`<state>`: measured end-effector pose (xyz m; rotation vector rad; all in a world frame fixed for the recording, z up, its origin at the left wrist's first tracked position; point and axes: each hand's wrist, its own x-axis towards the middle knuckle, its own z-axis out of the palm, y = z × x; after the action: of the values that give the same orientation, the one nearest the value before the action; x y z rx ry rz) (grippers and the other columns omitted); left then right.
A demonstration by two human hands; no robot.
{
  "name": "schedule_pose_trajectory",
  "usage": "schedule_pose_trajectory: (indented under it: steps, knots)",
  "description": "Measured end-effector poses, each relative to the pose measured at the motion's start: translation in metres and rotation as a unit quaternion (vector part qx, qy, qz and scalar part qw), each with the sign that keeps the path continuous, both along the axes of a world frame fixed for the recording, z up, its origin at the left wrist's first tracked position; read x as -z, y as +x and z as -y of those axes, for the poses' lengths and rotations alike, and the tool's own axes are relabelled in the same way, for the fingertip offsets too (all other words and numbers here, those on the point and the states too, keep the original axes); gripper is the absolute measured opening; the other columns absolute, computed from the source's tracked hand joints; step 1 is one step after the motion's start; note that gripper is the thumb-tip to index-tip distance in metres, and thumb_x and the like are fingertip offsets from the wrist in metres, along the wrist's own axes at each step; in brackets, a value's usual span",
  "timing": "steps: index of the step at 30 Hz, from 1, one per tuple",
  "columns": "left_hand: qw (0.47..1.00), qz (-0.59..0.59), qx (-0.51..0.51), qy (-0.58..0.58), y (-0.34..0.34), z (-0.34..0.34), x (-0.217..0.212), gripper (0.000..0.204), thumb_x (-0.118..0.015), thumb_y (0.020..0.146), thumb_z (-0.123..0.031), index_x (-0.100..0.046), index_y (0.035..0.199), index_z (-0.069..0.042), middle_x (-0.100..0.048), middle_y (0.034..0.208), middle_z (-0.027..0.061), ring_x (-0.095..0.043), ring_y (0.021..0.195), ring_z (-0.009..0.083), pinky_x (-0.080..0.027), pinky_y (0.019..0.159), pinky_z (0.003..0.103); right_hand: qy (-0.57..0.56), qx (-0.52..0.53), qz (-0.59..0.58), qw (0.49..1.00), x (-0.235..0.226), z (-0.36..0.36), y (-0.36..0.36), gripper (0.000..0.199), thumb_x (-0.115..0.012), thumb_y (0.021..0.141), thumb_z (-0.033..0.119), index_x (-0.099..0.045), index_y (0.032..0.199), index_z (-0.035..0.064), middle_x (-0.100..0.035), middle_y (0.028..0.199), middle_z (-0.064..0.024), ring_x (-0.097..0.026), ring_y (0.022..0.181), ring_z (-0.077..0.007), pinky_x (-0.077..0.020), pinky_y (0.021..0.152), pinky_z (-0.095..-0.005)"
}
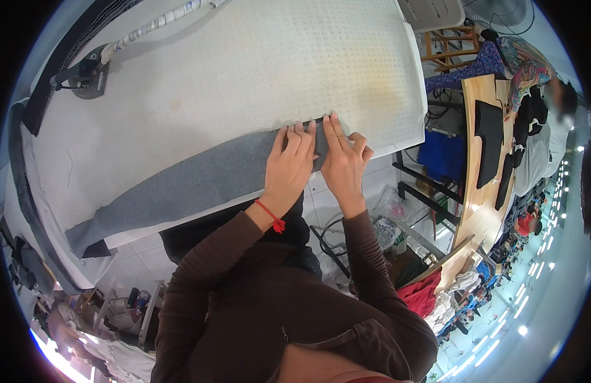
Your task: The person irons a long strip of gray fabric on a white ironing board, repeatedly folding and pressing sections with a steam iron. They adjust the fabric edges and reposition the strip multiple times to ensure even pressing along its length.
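A long, curved grey fabric piece [193, 172] lies along the near edge of the white padded ironing table [244, 70]. My left hand [290, 159] is at its right part, fingers bent and close together over the dark upper edge. Right beside it, my right hand [345, 159] grips the fabric's right end. Its index and middle fingers reach along the edge, the other two are curled, and its thumb is hidden. At the table's far left stands an iron [90, 80] with a wrapped cord, apart from both hands.
Dark fabric [43, 105] lies along the table's left edge. To the right, a wooden table [471, 147] carries black cut pieces [488, 143], with a person beside it. A blue bin [439, 152] and plastic bags [390, 235] sit below. A fan [499, 13] stands at upper right.
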<state>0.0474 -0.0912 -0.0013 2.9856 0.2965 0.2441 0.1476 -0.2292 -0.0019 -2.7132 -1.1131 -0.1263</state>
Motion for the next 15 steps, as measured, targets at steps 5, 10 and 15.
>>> schedule_pose_trajectory:
  steps: [5, 10, 15]
  knots:
    - [1.0, -0.009, 0.008, -0.011, 0.004, 0.003, 0.001, 0.084, -0.074, 0.106, -0.051, -0.059, 0.167, 0.005, -0.065, 0.152, 0.0151, -0.053, 0.15, 0.0286, -0.043, 0.134, 0.048, 0.006, 0.002, -0.016, 1.0, -0.002, 0.0, 0.001, 0.069, -0.072, 0.097, 0.002, -0.073, 0.163, 0.0222, -0.068, 0.172, 0.0077, -0.057, 0.118, -0.0299, -0.0364, 0.106, -0.0441]
    - [0.999, -0.005, 0.003, -0.05, 0.004, 0.007, 0.001, 0.082, -0.077, 0.103, -0.042, -0.058, 0.168, 0.005, -0.06, 0.157, 0.0181, -0.053, 0.153, 0.0315, -0.042, 0.136, 0.048, 0.004, -0.009, -0.02, 1.0, 0.0, 0.005, 0.007, 0.068, -0.072, 0.097, 0.002, -0.074, 0.162, 0.0236, -0.068, 0.171, 0.0094, -0.057, 0.118, -0.0297, -0.0376, 0.106, -0.0439]
    - [0.998, 0.006, -0.004, -0.067, 0.009, 0.013, 0.005, 0.082, -0.077, 0.102, -0.038, -0.056, 0.169, 0.004, -0.059, 0.16, 0.0177, -0.053, 0.154, 0.0327, -0.042, 0.136, 0.05, 0.016, -0.019, -0.007, 1.0, 0.005, 0.006, 0.013, 0.067, -0.071, 0.097, 0.001, -0.075, 0.16, 0.0243, -0.069, 0.17, 0.0101, -0.057, 0.116, -0.0295, -0.0385, 0.105, -0.0437]
